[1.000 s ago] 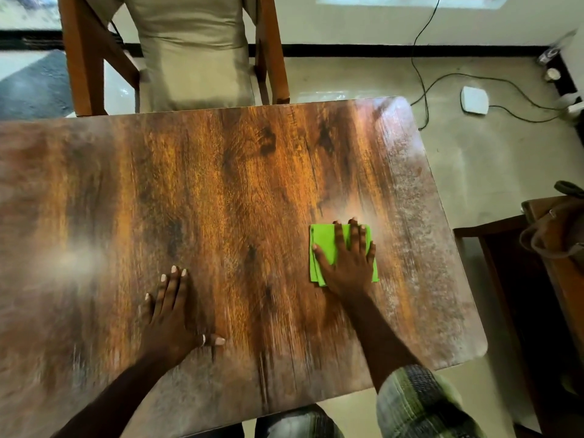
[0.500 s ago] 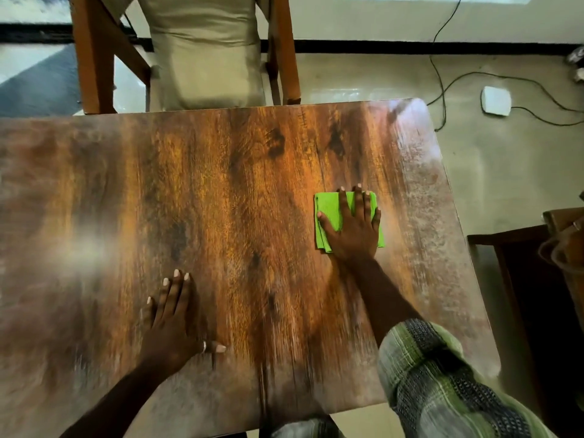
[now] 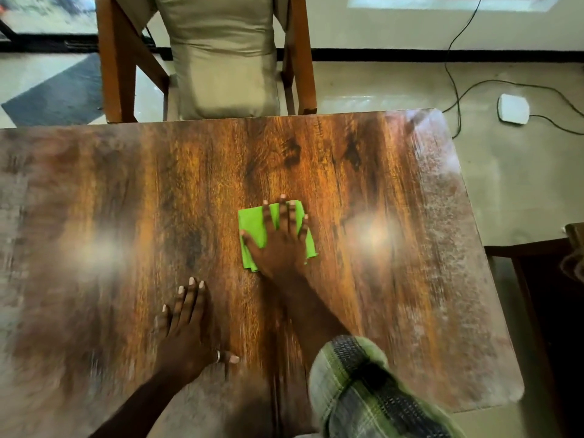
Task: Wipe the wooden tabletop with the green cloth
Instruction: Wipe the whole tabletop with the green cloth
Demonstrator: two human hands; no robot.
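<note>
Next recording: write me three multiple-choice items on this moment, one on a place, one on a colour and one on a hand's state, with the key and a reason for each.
1. Where is the cloth?
A. hanging off the table's near edge
B. on the tabletop, under the right hand
C. bunched at the far left corner

2. What colour is the cloth?
A. white
B. blue
C. green

3. How is the left hand?
A. flat on the tabletop, fingers straight, holding nothing
B. pinching the cloth
C. out of view

Key: 1 B, the right hand's straight fingers lie across the cloth mid-table. 2 C, bright green shows around that hand. 3 A, its palm and fingers rest on bare wood, apart from the cloth.
</note>
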